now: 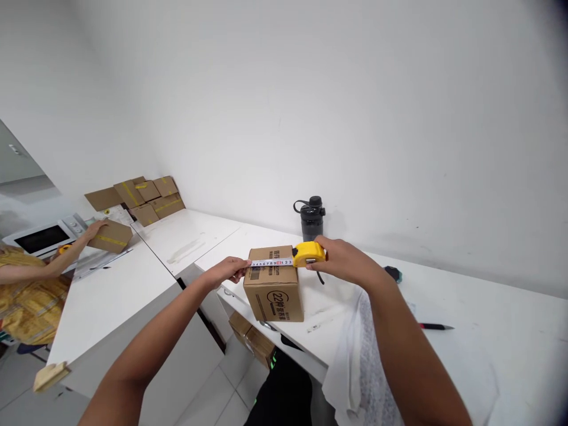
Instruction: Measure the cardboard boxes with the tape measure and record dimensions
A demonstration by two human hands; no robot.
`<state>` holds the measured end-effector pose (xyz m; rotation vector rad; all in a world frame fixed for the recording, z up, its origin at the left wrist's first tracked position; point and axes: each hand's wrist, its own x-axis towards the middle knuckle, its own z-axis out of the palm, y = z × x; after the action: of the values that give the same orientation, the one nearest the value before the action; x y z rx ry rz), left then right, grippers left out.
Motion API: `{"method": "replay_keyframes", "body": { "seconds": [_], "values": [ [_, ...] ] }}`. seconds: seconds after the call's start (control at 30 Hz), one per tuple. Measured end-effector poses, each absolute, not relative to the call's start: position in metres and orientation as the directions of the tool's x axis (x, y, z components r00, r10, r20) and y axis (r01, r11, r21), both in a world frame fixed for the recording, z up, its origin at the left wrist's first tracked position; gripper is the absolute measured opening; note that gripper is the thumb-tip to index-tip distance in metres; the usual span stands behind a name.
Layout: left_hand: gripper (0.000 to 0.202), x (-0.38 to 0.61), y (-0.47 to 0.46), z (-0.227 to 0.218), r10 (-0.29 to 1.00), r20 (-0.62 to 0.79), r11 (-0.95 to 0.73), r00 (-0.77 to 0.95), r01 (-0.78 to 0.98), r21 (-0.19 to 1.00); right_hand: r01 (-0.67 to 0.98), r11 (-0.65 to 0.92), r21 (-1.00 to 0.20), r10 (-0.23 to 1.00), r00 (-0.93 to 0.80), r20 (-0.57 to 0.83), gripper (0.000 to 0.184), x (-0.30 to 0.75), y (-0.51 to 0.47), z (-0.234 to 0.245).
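Observation:
A brown cardboard box (279,303) with black print stands on the white table near its front edge. Across its top lies the pulled-out white blade of a yellow tape measure (306,253). My right hand (338,260) is closed around the tape measure's case at the box's right edge. At the left edge, my left hand (228,271) pinches the free end of the blade. The numbers on the blade face up; my fingers cover its very end.
Behind the box stands a black bottle (312,219). A pen (437,326) and a white cloth (355,361) lie to the right. At left, a co-worker's hand (95,229) holds cardboard near stacked boxes (166,204) and a microwave (42,239). Another box (252,340) sits below the table.

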<state>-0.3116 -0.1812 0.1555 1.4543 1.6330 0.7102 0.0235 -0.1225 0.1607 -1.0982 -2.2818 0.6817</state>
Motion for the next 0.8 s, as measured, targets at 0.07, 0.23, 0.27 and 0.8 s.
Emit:
{"method": "replay_keyframes", "body": {
  "seconds": [0.07, 0.23, 0.27, 0.8],
  "values": [
    [0.049, -0.317, -0.179, 0.168, 0.977, -0.211, 0.199, -0.026, 0.455, 0.868, 0.539, 0.591, -0.6, 0.789, -0.541, 0.291, 0.038, 0.023, -0.136, 0.17],
    [0.043, -0.308, -0.15, 0.205, 0.993, -0.013, 0.061, -0.117, 0.419, 0.906, 0.565, 0.755, -0.333, 0.656, -0.644, 0.393, 0.072, -0.008, -0.195, 0.184],
    [0.041, -0.302, -0.143, 0.207, 0.996, 0.03, 0.014, -0.089, 0.46, 0.888, 0.584, 0.766, -0.269, 0.64, -0.651, 0.409, 0.069, -0.019, -0.207, 0.182],
    [0.049, -0.259, -0.108, 0.157, 0.992, 0.041, -0.118, 0.117, 0.793, 0.598, 0.677, 0.68, -0.28, 0.731, -0.601, 0.322, 0.081, -0.078, -0.221, 0.157]
  ]
}}
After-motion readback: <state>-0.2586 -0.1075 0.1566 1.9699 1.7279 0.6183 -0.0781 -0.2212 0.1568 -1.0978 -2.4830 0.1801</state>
